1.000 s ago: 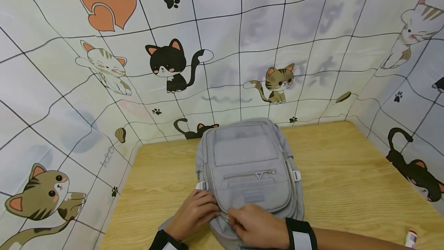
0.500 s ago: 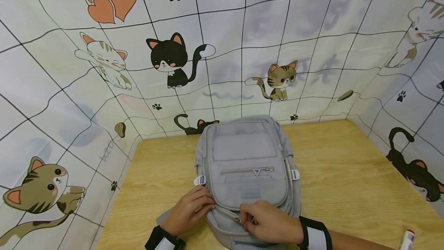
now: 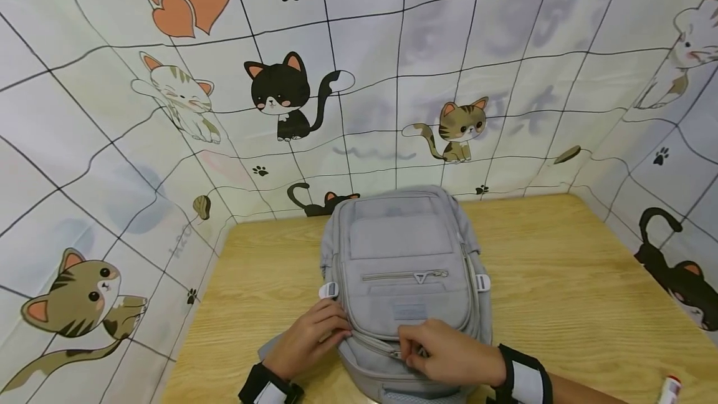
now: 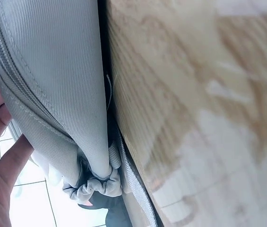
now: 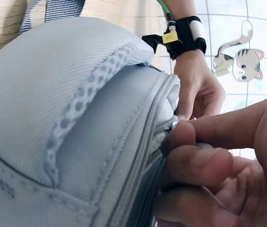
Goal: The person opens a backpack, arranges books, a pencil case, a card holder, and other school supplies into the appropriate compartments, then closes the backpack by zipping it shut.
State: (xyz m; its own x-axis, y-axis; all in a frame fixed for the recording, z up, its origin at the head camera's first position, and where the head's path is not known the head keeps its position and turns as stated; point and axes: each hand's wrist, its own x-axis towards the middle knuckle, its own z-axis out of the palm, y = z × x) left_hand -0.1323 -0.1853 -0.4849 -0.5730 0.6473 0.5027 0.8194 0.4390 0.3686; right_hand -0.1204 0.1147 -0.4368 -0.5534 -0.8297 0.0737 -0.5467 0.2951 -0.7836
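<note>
A grey backpack [image 3: 401, 235] lies front side up on the wooden table, its top toward the wall. My right hand [image 3: 443, 351] pinches the pull of a zip [image 3: 387, 349] near the bag's lower end. In the right wrist view the curled fingers [image 5: 197, 163] hide most of that pull, and the zip edges look parted beside it. With my left hand [image 3: 311, 335] I grip the bag's lower left edge, left of the zip pull. The left wrist view has the thumb [image 4: 15, 158] against the grey fabric beside a curved zip [image 4: 27, 92].
A small white tube with a red cap [image 3: 670, 388] lies at the table's [image 3: 550, 267] front right. A cloth printed with cats [image 3: 280, 98] hangs behind and along both sides. White strap buckles [image 3: 329, 290] sit on the bag's sides.
My right hand has moved rightward along the lower zip with the pull, and a longer parted stretch shows behind it. The left hand stays at the bag's left edge.
</note>
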